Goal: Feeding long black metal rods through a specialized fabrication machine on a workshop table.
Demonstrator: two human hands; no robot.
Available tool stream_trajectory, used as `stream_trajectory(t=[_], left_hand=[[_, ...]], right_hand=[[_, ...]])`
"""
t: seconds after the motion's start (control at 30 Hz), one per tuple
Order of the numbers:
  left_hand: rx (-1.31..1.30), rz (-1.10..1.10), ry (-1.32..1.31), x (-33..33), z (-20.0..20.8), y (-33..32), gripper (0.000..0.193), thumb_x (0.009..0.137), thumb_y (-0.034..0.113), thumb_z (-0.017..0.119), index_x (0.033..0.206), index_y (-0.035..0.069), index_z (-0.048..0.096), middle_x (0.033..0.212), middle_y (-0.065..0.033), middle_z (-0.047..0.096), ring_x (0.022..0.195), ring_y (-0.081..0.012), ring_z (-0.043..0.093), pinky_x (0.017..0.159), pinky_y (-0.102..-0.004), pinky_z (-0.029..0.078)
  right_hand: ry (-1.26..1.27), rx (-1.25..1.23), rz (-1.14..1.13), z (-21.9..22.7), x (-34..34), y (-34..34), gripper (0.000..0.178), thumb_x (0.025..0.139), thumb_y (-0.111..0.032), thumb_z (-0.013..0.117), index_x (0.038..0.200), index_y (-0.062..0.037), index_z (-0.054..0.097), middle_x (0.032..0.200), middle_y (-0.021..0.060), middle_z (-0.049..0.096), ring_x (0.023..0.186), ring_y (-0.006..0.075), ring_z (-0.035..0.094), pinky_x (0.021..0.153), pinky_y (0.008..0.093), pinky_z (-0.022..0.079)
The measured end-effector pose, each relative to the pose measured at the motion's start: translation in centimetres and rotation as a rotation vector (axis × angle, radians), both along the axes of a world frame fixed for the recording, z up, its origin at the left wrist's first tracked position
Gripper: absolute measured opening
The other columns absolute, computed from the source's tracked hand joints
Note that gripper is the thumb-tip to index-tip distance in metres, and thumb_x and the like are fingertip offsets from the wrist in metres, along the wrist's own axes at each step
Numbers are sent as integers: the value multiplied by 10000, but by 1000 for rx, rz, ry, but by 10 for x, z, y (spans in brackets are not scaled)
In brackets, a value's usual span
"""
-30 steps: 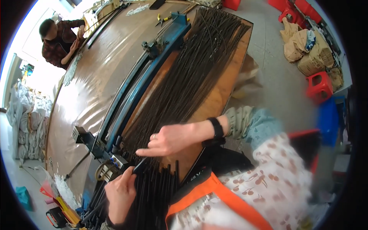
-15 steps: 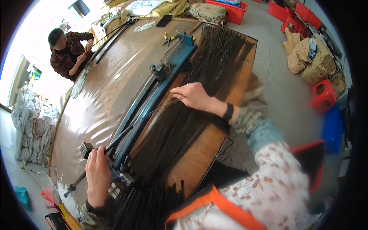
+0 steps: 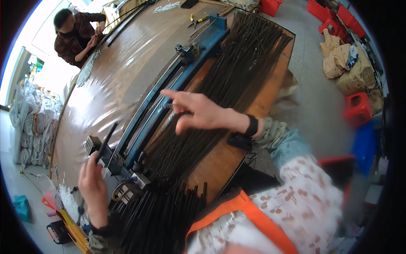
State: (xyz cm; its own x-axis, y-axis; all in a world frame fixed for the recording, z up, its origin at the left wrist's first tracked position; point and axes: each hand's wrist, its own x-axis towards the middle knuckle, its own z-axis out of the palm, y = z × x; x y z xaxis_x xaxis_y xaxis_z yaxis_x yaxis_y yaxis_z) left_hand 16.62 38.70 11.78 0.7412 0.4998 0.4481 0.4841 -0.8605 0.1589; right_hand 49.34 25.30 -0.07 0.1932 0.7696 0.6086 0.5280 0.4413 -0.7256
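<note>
My left hand (image 3: 93, 186), at the lower left, is closed around a short dark rod (image 3: 108, 139) that slants up past its fingers. The rod's lower end is hidden by the hand. Over the bench machine my right hand (image 3: 201, 111) has its index finger stretched out and its thumb apart. A thin coiled spring (image 3: 168, 106), blurred by motion, touches or lies just beside these fingers. Beneath the right hand runs the long blue rail machine (image 3: 158, 111) with clamp blocks. Many dark springs (image 3: 230, 80) lie bundled on the wooden board to its right.
Several black tubes (image 3: 156, 224) stand bunched close to my body. Yellow-handled pliers (image 3: 197, 20) rest on the plastic-covered table (image 3: 114, 93). A co-worker (image 3: 76, 36) sits across the far left edge. A red stool (image 3: 358, 109) and brown sacks (image 3: 355, 76) stand on the floor at right.
The spring has come away from the rod in my left hand. My right hand has moved left and lower, its fingers spreading. The left hand has shifted slightly left and down.
</note>
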Motion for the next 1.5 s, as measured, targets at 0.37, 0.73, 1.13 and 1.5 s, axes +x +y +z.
stream_trajectory(t=[0.37, 0.73, 1.13, 1.5], left_hand=[[-146, 113, 304, -74, 7, -16, 408, 938, 2, 590, 1329, 111, 628, 824, -180, 560, 684, -362, 555, 630, -432, 444], [-13, 152, 315, -97, -1, -36, 435, 913, 32, 651, 1337, 121, 611, 780, -146, 484, 698, -335, 535, 633, -444, 443], [8, 218, 362, -114, 2, -40, 391, 902, -42, 608, 1283, 42, 575, 988, -199, 669, 844, -397, 656, 700, -439, 517], [14, 135, 390, -94, -8, -67, 395, 849, 1, 656, 1222, 129, 673, 755, -102, 504, 709, -284, 568, 628, -418, 468]], right_hand=[[0, 265, 11, -5, -53, 23, 206, 890, -175, 766, 1070, -78, 753, 788, 34, 661, 778, 162, 618, 702, 289, 496], [97, -92, 26, -5, -55, 21, 138, 894, -60, 736, 1029, -33, 724, 859, 48, 666, 813, 124, 621, 732, 263, 509], [-113, -81, 104, -15, -55, 23, 276, 964, -251, 677, 1184, -94, 734, 788, 44, 655, 729, 166, 601, 655, 303, 506], [-292, 342, 190, 12, -131, 29, 268, 833, -139, 786, 1089, -85, 726, 769, 47, 650, 661, 193, 637, 553, 291, 526]])
